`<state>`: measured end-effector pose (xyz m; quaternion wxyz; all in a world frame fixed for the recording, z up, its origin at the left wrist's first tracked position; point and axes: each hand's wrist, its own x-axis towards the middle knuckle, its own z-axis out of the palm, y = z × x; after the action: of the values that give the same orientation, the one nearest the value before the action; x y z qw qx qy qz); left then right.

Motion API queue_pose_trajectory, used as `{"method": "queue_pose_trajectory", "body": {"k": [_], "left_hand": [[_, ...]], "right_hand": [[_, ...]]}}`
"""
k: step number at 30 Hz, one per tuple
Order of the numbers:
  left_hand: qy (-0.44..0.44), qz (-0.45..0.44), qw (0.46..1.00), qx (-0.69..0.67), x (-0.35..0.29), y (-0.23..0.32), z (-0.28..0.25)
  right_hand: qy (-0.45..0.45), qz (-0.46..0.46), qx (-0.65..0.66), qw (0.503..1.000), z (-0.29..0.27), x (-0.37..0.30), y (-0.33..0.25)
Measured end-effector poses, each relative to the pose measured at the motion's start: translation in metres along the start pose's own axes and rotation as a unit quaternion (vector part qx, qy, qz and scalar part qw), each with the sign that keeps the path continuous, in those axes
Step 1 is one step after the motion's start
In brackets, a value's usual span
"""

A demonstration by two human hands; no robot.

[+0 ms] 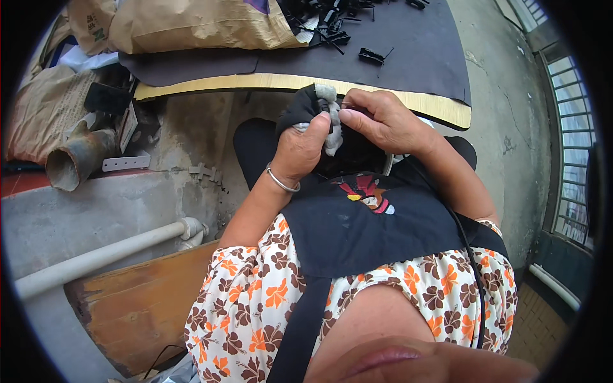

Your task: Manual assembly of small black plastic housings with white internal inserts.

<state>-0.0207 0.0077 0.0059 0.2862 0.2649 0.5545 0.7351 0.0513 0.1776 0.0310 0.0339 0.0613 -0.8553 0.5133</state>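
Observation:
My left hand [299, 152] grips a black cloth piece with grey fluffy edging [324, 94], holding it above my lap just off the table's near edge. The thumb presses on its fluffy rim, and the folds hide the rest of those fingers. At the right side of the rim, my right hand [386, 122] is closed in a pinch, thumb against forefinger. What lies between those fingertips is too small to make out. Below both hands is the black apron [377, 236] over my lap.
The table [408, 57] has a dark cover and pale edge. On it lie a large brown paper sack [204, 29], a heap of small black pieces [329, 25] and one separate black piece [371, 56]. At left are a rusty pipe [80, 156] and white pipe [108, 255].

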Motion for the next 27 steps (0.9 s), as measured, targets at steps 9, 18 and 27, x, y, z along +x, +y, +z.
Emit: {"method": "queue_pose_trajectory", "body": {"k": [9, 18, 27], "left_hand": [[-0.009, 0.041, 0.985, 0.168, 0.005, 0.000, 0.012], [-0.048, 0.110, 0.891, 0.438, 0.016, -0.008, 0.008], [-0.013, 0.186, 0.816, 0.547, 0.017, -0.010, 0.003]], "right_hand": [[0.003, 0.054, 0.014, 0.998, -0.001, 0.000, 0.002], [-0.041, 0.084, -0.056, 0.994, -0.013, 0.004, 0.021], [0.092, 0.120, -0.368, 0.918, -0.066, 0.019, 0.088]]}}
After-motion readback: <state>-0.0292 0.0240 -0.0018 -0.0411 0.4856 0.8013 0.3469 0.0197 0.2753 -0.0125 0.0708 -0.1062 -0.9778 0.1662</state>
